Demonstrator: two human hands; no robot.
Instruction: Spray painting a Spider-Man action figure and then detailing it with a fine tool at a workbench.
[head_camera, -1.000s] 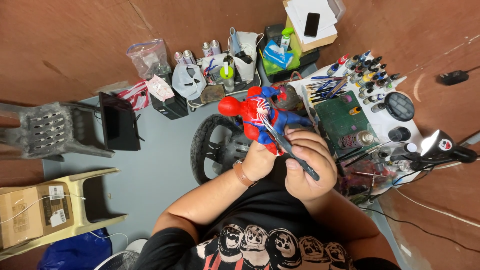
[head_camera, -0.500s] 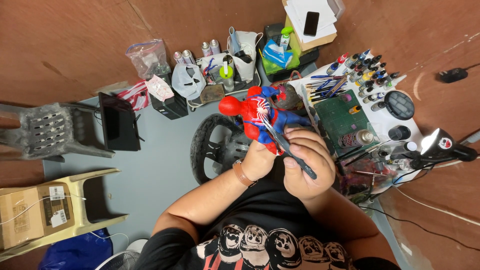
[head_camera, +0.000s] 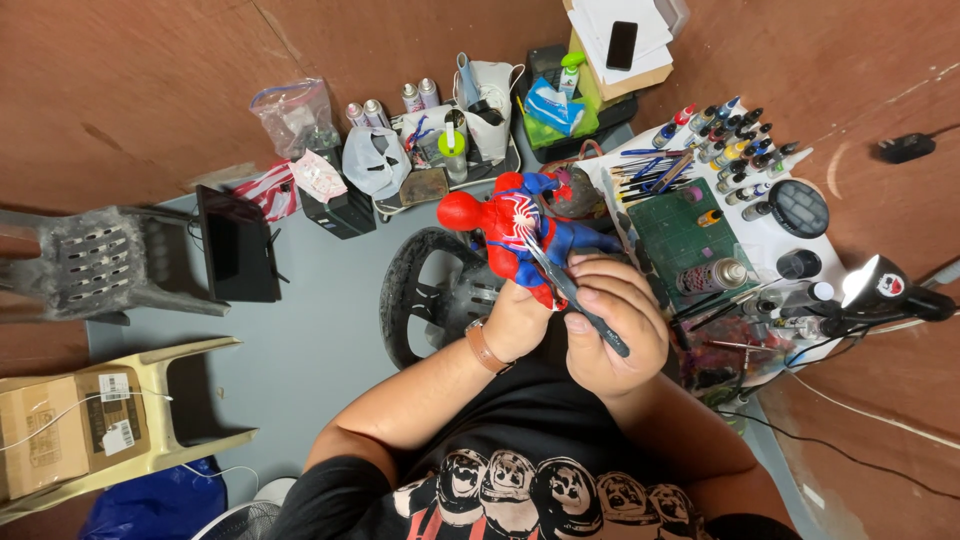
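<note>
My left hand (head_camera: 520, 318) grips the legs of a red and blue figure (head_camera: 510, 228) with a white spider mark on its chest, holding it up over my lap. My right hand (head_camera: 615, 325) is closed around a thin dark paintbrush (head_camera: 572, 292), whose tip rests against the figure's torso. A brown watch strap circles my left wrist. Both forearms come up from my black printed shirt at the bottom of the view.
A white desk (head_camera: 760, 230) at right carries a green cutting mat (head_camera: 680, 232), paint bottles (head_camera: 735, 140), brushes and a black lamp (head_camera: 880, 290). A grey chair (head_camera: 90, 265), a cream chair with a cardboard box (head_camera: 65, 430), a black stool (head_camera: 425, 290) and a cluttered tray (head_camera: 430, 150) surround me.
</note>
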